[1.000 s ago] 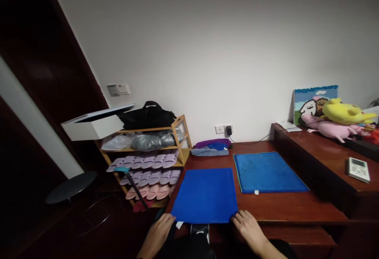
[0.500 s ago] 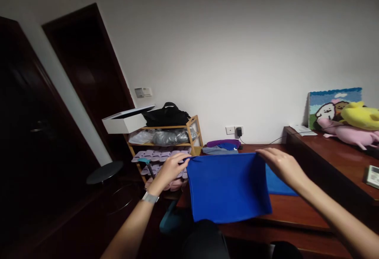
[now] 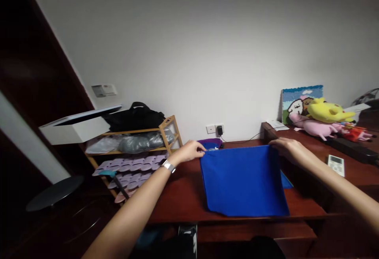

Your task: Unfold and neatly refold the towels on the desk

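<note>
A blue cloth (image 3: 242, 182) hangs in front of me over the reddish-brown wooden desk (image 3: 177, 196). My left hand (image 3: 188, 152) pinches its upper left corner between thumb and fingers. At the upper right corner, my right hand (image 3: 288, 149) grips the cloth, its fingertips partly hidden behind the edge. The lower edge of the cloth reaches down near the desk's front edge. Behind it on the right, a lighter blue piece of fabric (image 3: 286, 181) shows only in part. Purple fabric (image 3: 211, 143) lies at the back of the desk, mostly covered from view.
A wooden rack (image 3: 170, 132) with purple slippers (image 3: 133, 164), a black bag (image 3: 136, 117) and a white box (image 3: 75, 129) stands left. On the raised right surface lie plush toys (image 3: 327, 111) and a small white device (image 3: 336, 166). A plug (image 3: 219, 130) trails a black cable.
My view has turned to the right. Both hands, still holding the blue cloth, have shifted over the desk, and the cloth now covers more of the lighter blue fabric.
</note>
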{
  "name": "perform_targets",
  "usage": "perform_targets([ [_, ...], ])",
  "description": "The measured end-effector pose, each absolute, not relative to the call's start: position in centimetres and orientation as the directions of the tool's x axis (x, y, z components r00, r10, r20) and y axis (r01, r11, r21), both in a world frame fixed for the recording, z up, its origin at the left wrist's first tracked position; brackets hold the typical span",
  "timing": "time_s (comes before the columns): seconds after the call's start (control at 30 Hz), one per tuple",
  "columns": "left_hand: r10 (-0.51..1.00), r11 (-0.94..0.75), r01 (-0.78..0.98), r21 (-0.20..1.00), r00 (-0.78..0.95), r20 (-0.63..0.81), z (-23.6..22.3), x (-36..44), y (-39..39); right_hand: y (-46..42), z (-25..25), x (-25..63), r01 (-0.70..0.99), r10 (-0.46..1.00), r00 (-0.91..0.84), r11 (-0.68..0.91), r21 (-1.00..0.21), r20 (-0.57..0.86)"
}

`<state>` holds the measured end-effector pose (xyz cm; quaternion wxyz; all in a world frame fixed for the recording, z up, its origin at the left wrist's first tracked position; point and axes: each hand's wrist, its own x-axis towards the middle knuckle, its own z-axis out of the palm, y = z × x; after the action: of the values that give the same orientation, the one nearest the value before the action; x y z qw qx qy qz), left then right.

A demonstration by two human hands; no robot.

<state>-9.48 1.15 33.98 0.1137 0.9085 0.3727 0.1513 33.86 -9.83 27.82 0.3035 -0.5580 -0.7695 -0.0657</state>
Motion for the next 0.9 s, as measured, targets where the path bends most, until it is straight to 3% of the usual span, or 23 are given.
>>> perform_targets([
  [0.27,0.688,-0.667,0.724,0.176,0.508,0.518,35.2,1.1,10.2,1.3,30.6,40.0,0.959,0.706,0.061,0.155,-0.237,0.705],
  [0.43,0.593,-0.695,0.715,0.076,0.512,0.622,30.2,3.0,10.5,1.4,26.3,41.9,0.956,0.709,0.134,0.093,-0.28,0.692],
  [0.53,0.596,-0.717,0.697,-0.001,0.615,0.516,24.2,3.6,9.6,-0.7,19.1,41.7,0.939,0.763,0.206,0.021,-0.342,0.613],
  [0.63,0.606,-0.766,0.637,-0.09,0.762,0.229,17.0,4.0,7.9,-3.4,9.6,40.7,0.902,0.847,0.268,-0.052,-0.429,0.459],
  [0.73,0.556,-0.824,0.558,-0.098,0.83,0.048,10.5,4.0,5.9,-5.5,1.6,39.6,0.877,0.913,0.264,-0.092,-0.472,0.312],
  [0.8,0.523,-0.849,0.519,-0.102,0.852,-0.022,7.6,3.8,5.0,-6.2,-1.3,39.3,0.876,0.922,0.248,-0.083,-0.474,0.298],
  [0.9,0.526,-0.848,0.516,-0.122,0.847,-0.078,6.6,3.7,4.7,-6.5,-1.8,39.8,0.877,0.909,0.237,-0.049,-0.479,0.342],
])
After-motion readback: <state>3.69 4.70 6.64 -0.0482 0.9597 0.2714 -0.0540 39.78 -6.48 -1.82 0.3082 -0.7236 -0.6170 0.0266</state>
